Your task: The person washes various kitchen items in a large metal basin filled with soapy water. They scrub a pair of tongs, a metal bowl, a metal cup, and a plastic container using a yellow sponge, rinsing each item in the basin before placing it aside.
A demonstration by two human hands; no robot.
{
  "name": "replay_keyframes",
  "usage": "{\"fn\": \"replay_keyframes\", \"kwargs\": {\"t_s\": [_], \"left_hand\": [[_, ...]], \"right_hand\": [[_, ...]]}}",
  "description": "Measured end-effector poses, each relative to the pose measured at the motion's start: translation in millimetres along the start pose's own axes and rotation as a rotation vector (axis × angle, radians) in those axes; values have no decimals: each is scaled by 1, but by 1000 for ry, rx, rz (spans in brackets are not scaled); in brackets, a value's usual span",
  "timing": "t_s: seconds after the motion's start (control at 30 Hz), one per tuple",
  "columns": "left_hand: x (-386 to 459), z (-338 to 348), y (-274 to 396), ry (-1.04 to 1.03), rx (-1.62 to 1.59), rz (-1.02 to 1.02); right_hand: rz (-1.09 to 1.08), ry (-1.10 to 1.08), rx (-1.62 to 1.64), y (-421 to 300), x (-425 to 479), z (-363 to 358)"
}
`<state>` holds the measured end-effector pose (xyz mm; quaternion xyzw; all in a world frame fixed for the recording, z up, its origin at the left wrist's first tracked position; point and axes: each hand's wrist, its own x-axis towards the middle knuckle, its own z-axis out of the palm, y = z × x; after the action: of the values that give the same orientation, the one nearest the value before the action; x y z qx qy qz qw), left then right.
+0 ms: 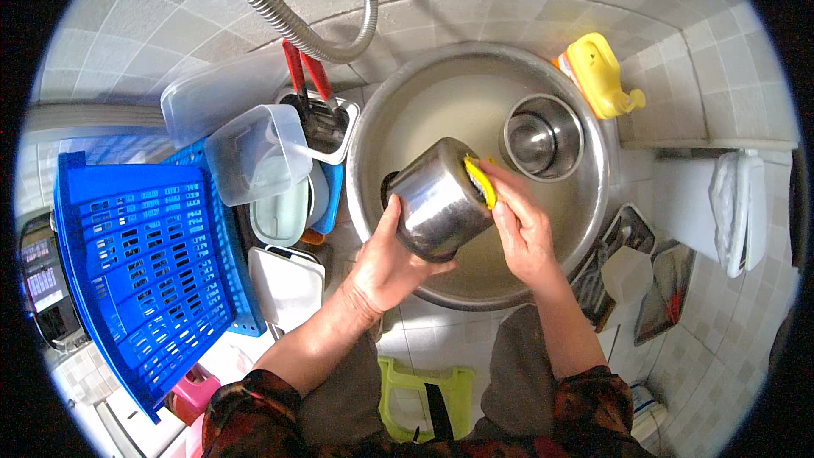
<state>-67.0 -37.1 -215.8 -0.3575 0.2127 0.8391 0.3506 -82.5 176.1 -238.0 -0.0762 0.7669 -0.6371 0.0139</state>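
Note:
My left hand [388, 267] grips a stainless steel pot [435, 200], tilted on its side above a large metal basin [357, 184]. Dark handles show at two sides of the pot. In my right hand [524, 222] is a yellow scrubbing brush [480, 182], pressed against the pot's base. Cloudy, pale liquid [445, 102] fills the lower part of the basin. A steel cylindrical container [544, 137] stands in the basin at the right, with its mouth up.
Left of the basin are a blue plastic basket [146, 254], clear plastic containers [261, 152] and red-handled utensils [308, 73]. A yellow bottle [594, 73] stands by the right rim. A metal hose [299, 25] hangs overhead. Trays with utensils [610, 267] lie at right.

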Motion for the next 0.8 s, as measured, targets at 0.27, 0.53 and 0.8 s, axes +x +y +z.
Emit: {"fn": "replay_keyframes", "kwargs": {"t_s": [0.27,0.53,0.8], "left_hand": [[10,-7,-8,71,-83,95],[8,-1,-13,47,-73,89],[14,-6,-5,-32,-45,151]], "right_hand": [[-385,-82,-607,-1,-15,19],[-306,-52,-570,5,-20,31],[-372,-140,-637,-2,-5,43]]}}
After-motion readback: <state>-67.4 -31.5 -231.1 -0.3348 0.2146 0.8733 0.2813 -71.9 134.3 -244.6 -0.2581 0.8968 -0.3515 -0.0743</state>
